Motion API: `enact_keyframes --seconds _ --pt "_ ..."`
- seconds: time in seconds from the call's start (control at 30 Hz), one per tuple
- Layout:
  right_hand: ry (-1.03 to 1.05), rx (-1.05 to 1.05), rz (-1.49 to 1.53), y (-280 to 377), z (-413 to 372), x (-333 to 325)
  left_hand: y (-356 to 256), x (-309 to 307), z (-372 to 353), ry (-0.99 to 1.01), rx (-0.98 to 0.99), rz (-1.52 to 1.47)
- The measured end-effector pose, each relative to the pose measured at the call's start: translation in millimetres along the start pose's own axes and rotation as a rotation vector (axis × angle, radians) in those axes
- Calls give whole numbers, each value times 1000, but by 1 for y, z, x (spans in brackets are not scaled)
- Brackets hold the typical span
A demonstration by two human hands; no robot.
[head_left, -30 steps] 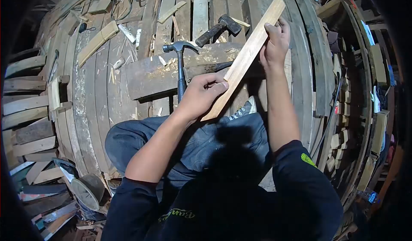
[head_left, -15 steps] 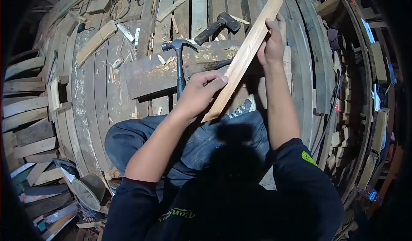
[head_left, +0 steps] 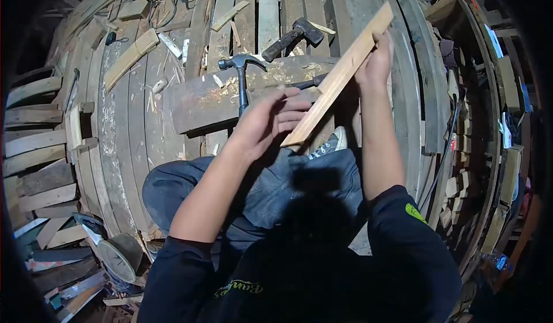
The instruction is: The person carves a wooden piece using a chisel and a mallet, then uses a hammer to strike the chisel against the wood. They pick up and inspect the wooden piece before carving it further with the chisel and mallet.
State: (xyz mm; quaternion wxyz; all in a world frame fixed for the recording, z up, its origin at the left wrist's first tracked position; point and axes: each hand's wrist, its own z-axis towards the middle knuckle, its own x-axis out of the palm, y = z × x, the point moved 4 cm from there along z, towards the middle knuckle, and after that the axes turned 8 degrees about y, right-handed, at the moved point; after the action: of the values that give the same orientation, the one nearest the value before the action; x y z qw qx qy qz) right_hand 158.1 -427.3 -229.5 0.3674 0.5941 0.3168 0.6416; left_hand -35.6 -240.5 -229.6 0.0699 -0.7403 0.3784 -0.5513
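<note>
A pale wooden strip (head_left: pixel 341 75) with a slanted cut at its ends slopes up to the right in front of me. My right hand (head_left: pixel 377 64) is closed around it near the upper end, thumb over the edge. Beside the lower half, my left hand (head_left: pixel 271 118) is open, palm toward the wood, with its fingertips right at the strip's edge. Past the left hand, a claw hammer (head_left: pixel 241 72) leans over a thick wooden block (head_left: pixel 199 105). A dark sledge-type hammer (head_left: pixel 292 38) lies behind that block.
Slatted planks (head_left: pixel 118 113) form the floor, with wood chips and an offcut board (head_left: pixel 131 59) on them. Stacked wood pieces (head_left: pixel 43 141) line the left, and a wooden rack (head_left: pixel 481 92) stands at right. A round hat-like object (head_left: pixel 119 258) lies lower left.
My left hand has let go of the strip and its fingers have spread. With my right hand, the strip has shifted slightly right and turned to show more of its edge.
</note>
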Motion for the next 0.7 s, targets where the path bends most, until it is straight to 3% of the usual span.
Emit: enact_keyframes --seconds 0.07,0.13,0.2,0.23,0.27,0.33,0.37,0.53,0.6,0.63,0.67,0.7 --pt "-115 -8 37 -5 16 -28 1 -20 4 -181 76 -34" --pt "-123 32 117 -5 25 -42 3 -31 6 -247 71 59" --pt "-340 10 122 -1 27 -59 7 -31 7 -251 60 162" --pt "-345 -76 110 4 29 -60 9 -29 7 -260 45 257" --pt "-357 -80 120 8 28 -63 11 -27 10 -259 52 453" --pt "-486 -172 55 29 21 -56 15 -27 14 -261 283 1340" --pt "-501 -218 36 37 21 -59 23 -27 14 -297 369 1535" --pt "-558 -292 29 67 15 -73 32 -9 39 -271 481 1954" --pt "-604 -313 91 74 13 -76 35 -11 60 -446 517 2254" --pt "-590 -324 110 75 14 -75 33 -18 67 -435 434 2380" --pt "-593 -330 121 74 15 -76 33 -34 77 -402 68 2337" --pt "-582 -333 124 70 17 -78 27 -31 76 -372 12 2353"
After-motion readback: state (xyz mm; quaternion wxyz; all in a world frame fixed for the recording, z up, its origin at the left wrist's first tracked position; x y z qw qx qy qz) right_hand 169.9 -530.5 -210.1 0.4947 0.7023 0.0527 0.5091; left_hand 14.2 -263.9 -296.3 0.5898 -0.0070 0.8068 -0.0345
